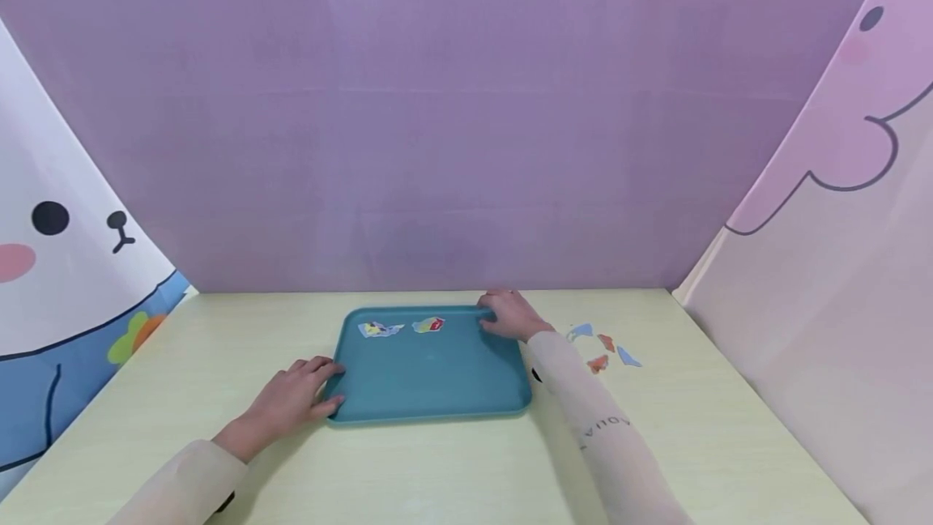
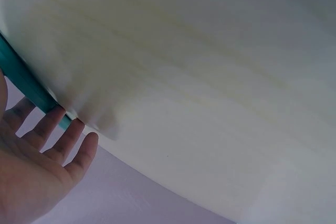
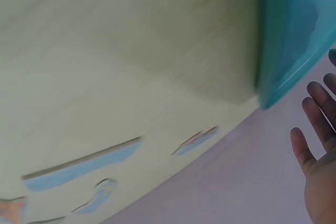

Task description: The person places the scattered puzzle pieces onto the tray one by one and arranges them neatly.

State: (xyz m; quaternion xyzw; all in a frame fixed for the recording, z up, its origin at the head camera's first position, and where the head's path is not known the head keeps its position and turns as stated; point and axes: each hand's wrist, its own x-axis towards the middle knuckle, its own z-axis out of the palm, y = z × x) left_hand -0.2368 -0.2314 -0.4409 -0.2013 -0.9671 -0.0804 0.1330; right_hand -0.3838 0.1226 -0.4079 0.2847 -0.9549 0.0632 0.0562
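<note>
I saw the teal tray [image 1: 430, 371] lying flat at lower centre of the head view on the tabletop [image 1: 437, 468]. The left hand [image 1: 295, 395] rested on its near left corner, fingers nearly straight. The right hand [image 1: 510, 314] touched the far right corner, fingers relaxed. Two coloured paper scraps [image 1: 401, 327] lay inside along the far rim; further loose scraps [image 1: 601, 347] lay right of the tray
</note>
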